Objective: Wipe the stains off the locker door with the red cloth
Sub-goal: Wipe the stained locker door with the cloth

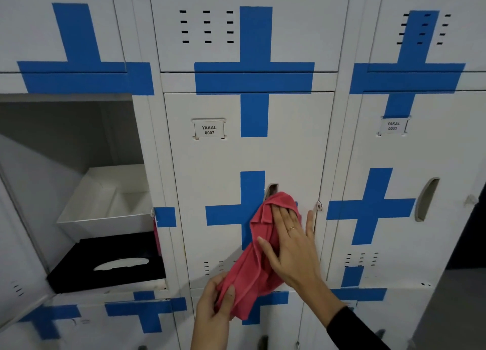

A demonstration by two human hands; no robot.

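The left hand (214,306) is nearest to the camera, low in the view; its fingers are closed around the bottom end of the red cloth (259,255). The cloth goes up from there over the locker door (223,165), the middle one with the label (209,130) "YAKAL 0007". The right hand (290,247) lies flat and open, fingers spread, and presses the upper part of the cloth against the door, just below the handle slot (272,189) and over a blue tape cross (236,213). A ring is on one finger. On the left, a locker stands open, with a white tray (105,213) above a black box (110,265).
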